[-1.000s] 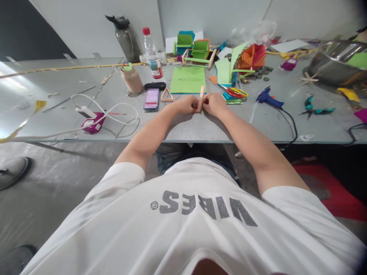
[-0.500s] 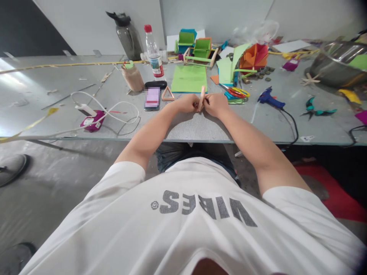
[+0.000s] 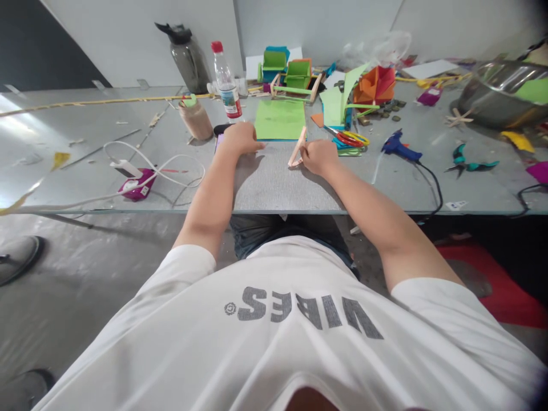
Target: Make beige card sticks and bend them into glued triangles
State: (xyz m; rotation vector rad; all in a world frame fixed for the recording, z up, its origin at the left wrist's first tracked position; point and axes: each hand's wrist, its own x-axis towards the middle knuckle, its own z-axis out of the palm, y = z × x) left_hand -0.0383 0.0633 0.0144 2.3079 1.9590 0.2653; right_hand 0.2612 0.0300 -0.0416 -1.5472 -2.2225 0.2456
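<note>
My right hand (image 3: 320,156) is closed on a small wooden triangle frame (image 3: 297,149) made of thin pale sticks. The frame is held on edge, with its lower corner at or just above the table. My left hand (image 3: 240,138) is over the table to the left, palm down, with its thumb stretched out apart from the fingers. Its other fingertips are partly hidden. That hand covers the spot where a second wooden triangle lay, and most of the phone (image 3: 220,138). Just beyond my hands lies a stack of green paper (image 3: 280,120).
Right of my hands are scissors (image 3: 349,137), a blue glue gun (image 3: 401,146), pliers (image 3: 471,162) and a metal bowl (image 3: 500,97). A wooden cup (image 3: 196,119) and plastic bottle (image 3: 228,85) stand behind my left hand. A white cable (image 3: 160,167) loops at the left.
My left hand has let go of the wooden triangle frame and moved left, over the second triangle and phone. My right hand keeps hold of the frame, which now leans and shows its sides.
</note>
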